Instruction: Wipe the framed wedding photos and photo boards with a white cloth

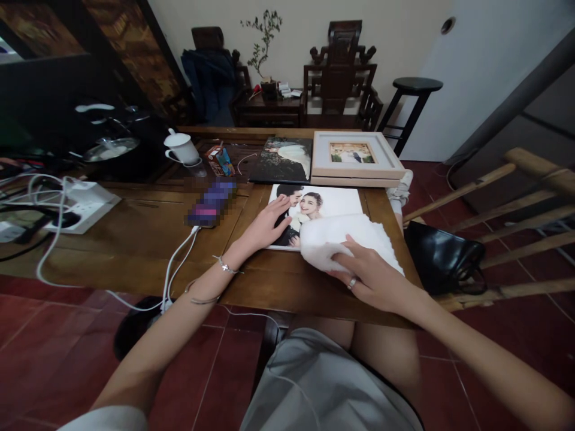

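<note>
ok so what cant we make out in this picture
All in the head view:
- lower right of the couple photo: under the white cloth
- some fingertips of the right hand: hidden by the cloth
- phone screen: pixelated
- framed picture details: too small
- left sleeve: cut by the bottom edge

It looks like a home (dark at left): carved chair [340, 78], potted plant [269, 90], lidded cup [183, 149].

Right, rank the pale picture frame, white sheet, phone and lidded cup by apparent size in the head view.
1. Pale picture frame and white sheet: too close to rank; right hand partly covers the sheet.
2. Phone
3. Lidded cup
</note>
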The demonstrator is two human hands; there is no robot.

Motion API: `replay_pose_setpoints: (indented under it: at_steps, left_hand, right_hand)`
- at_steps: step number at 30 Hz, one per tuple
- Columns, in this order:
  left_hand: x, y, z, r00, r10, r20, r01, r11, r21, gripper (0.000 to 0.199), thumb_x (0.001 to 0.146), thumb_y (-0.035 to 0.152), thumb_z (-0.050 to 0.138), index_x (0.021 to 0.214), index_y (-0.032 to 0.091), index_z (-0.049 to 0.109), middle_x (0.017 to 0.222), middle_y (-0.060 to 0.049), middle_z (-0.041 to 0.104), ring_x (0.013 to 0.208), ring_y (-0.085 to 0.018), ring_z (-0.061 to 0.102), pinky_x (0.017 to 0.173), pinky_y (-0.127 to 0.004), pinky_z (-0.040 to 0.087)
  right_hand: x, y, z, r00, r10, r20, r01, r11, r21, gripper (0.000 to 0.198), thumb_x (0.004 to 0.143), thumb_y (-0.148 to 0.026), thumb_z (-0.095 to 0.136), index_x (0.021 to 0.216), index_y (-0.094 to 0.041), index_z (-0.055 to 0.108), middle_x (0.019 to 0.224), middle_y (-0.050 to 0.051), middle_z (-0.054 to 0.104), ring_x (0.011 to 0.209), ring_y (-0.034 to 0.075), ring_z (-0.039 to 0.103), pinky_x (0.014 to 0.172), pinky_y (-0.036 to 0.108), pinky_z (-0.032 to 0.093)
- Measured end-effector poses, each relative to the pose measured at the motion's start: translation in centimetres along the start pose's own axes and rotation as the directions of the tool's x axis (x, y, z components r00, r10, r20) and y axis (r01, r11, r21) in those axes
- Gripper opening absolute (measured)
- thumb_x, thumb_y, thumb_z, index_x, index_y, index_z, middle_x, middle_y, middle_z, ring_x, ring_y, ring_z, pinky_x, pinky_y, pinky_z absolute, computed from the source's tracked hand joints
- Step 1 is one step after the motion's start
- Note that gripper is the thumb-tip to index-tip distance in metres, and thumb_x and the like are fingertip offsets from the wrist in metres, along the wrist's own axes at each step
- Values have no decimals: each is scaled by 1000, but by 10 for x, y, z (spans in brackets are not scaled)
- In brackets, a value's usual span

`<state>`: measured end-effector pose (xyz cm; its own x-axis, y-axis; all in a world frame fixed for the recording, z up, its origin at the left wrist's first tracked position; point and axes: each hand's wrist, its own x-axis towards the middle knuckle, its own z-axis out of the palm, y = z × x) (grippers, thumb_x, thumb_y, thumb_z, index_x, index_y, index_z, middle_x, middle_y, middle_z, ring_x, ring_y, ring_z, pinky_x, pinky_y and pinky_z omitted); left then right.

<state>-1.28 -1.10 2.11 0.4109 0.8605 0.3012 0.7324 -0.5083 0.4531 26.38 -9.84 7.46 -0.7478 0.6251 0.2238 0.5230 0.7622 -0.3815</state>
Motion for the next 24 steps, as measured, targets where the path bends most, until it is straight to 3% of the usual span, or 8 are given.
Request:
replay_pose_setpoints:
  at_steps: [3, 5, 9, 12, 15, 17, 24]
  left_hand:
    - [0, -2, 1, 1000, 14, -8, -15, 1000, -5, 52, 102, 45, 42, 144, 16, 53, 154, -13, 49, 149, -28, 36, 122, -52, 29]
    - [1, -3, 2, 1000, 17, -13, -18, 1000, -10, 52, 102, 44, 42, 144, 16, 53, 154, -13, 48, 149, -28, 36, 122, -53, 29]
    - [0, -5, 4, 1000, 4, -24, -4, 1000, -26, 53, 103, 45, 40, 144, 13, 52, 157, -16, 44, 149, -27, 36, 123, -49, 28]
    - [-1, -8, 5, 998, -37, -40, 36, 999, -28, 57, 102, 46, 41, 149, 13, 46, 162, -16, 33, 152, -27, 29, 124, -48, 25]
    - [-1, -11, 5, 997, -78, -25, 77, 997, -26, 62, 102, 50, 38, 152, 14, 41, 166, -15, 26, 155, -28, 19, 125, -48, 20]
    - [-1, -13, 5, 996, -92, 1, 92, 995, -23, 63, 103, 50, 34, 153, 13, 40, 165, -15, 28, 154, -27, 21, 126, -47, 18]
    - [1, -17, 6, 996, -77, 42, 77, 997, 10, 60, 103, 35, 26, 153, 5, 37, 163, -17, 31, 154, -23, 23, 126, -44, 17]
  right_hand:
    - [7, 3, -3, 999, 22, 45, -21, 999, -36, 21, 98, -22, 44, 98, -22, 64, 87, 8, 64, 86, 26, 58, 86, 45, 51]
    - [16, 11, -3, 998, 38, 50, -35, 997, -73, 24, 99, -24, 41, 95, -21, 65, 84, 9, 62, 88, 28, 58, 85, 44, 50]
    - [41, 33, -2, 993, 107, 45, -101, 987, -124, 35, 101, -33, 37, 106, -18, 67, 92, 14, 64, 93, 31, 58, 85, 43, 47]
    - [65, 51, -2, 991, 131, 4, -129, 984, -125, 41, 102, -39, 34, 116, -17, 66, 100, 16, 67, 94, 32, 58, 84, 42, 44]
    - [88, 68, 0, 992, 116, -45, -121, 984, -128, 40, 102, -35, 34, 120, -17, 65, 103, 16, 69, 95, 32, 58, 85, 41, 42]
    - [100, 75, 2, 989, 134, -69, -144, 975, -170, 37, 101, -32, 36, 119, -17, 65, 102, 16, 68, 96, 32, 58, 83, 39, 43]
    - [104, 63, 15, 994, 77, -74, -98, 933, -346, 38, 104, -32, 36, 115, -15, 67, 110, 19, 68, 104, 32, 60, 99, 48, 42]
